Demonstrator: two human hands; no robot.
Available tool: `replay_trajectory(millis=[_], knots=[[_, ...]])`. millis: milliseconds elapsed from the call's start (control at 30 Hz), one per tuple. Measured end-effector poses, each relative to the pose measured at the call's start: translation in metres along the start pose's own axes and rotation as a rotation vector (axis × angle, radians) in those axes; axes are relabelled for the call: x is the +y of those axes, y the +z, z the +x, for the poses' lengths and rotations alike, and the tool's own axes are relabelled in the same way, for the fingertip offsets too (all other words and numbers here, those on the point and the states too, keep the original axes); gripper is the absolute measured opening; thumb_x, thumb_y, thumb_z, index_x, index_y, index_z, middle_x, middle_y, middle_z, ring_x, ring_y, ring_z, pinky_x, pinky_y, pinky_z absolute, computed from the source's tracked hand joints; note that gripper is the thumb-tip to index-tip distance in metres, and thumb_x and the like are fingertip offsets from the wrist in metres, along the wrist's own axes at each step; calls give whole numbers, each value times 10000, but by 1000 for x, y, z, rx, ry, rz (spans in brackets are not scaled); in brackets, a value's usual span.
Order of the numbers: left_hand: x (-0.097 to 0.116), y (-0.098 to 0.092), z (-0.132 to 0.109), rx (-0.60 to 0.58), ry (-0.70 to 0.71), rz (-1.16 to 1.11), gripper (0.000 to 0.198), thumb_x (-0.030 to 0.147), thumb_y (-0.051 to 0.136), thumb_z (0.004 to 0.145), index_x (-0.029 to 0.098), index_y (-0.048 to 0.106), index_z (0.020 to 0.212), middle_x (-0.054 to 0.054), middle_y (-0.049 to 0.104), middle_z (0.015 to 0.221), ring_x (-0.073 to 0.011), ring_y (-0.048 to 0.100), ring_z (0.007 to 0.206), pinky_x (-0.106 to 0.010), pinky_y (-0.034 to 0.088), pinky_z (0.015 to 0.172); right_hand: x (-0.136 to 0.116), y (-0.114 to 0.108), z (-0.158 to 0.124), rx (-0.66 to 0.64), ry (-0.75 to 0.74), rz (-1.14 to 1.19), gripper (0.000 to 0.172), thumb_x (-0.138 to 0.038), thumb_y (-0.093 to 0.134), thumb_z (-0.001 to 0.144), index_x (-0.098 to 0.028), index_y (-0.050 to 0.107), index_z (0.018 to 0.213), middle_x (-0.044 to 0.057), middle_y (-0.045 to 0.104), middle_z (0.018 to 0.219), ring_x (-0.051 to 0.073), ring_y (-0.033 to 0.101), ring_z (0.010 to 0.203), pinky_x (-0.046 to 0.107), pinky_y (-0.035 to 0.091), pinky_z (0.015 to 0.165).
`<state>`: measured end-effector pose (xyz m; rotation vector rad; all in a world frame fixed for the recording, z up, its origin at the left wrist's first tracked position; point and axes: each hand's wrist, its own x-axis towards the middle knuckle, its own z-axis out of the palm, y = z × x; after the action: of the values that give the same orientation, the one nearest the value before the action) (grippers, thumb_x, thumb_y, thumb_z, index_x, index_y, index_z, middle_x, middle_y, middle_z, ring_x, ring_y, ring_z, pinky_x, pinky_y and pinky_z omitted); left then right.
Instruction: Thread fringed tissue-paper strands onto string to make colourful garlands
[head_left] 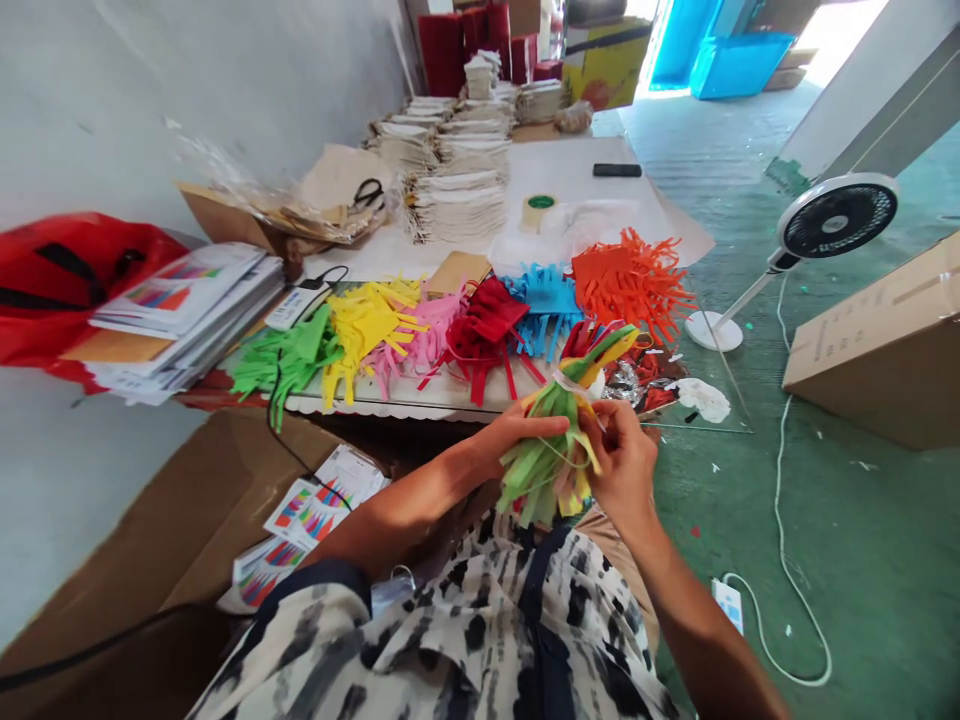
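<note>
A bundle of fringed strips (551, 450), green and yellow with some red and blue at its upper end, is held up in front of my body. My left hand (529, 432) wraps round it from the left, thumb lying across the green strips. On the other side my right hand (621, 455) has its fingers bent in a pinch at the bundle's edge; a thin pale string or band seems to run there. Behind, on the table edge, lie fringed piles: green (289, 358), yellow (367, 325), pink (427, 335), dark red (487, 325), blue (544, 300) and orange (626, 280).
Stacks of off-white folded pieces (461, 205) fill the table's far part. Scissors (367, 192), a tape roll (538, 207) and a black phone-like slab (616, 170) lie there. Right of the table are a fan (836, 220), a carton (885, 340) and a floor cable (780, 500).
</note>
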<state>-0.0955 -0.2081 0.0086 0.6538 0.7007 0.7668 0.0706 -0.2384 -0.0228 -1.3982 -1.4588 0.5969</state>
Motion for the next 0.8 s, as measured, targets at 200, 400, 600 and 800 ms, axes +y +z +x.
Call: replay_trajectory(millis=[200,400,600,800], knots=[[-8,12,12,132,97,-62,516,303,985,624,118,759,1050,-104,807,1019,-194,774,884,-283,612,861,15,16,-14,-31,-262,-378,240,-302,549,962,-239,669,1160,51,755,912,202,661,692,290,396,568],[22,-21,17,205,227,176,479,392,930,705,159,665,1028,-57,774,875,-216,760,749,-328,612,714,12,-19,-12,-210,-502,-480,259,-268,498,1091,-194,693,1244,30,700,865,153,653,654,274,392,561],[49,-39,22,281,513,1189,617,175,774,809,195,553,1385,-82,727,1192,-216,721,1025,-327,569,905,-17,-65,7,-429,-514,-234,205,-253,556,1083,-194,711,961,5,664,788,116,627,665,242,424,612],[33,3,-2,-226,502,1824,73,172,576,977,166,628,927,-116,697,920,-242,669,872,-343,518,802,-30,-96,64,-477,-493,-157,207,-364,651,1038,-233,760,920,1,691,775,128,600,658,272,422,641]])
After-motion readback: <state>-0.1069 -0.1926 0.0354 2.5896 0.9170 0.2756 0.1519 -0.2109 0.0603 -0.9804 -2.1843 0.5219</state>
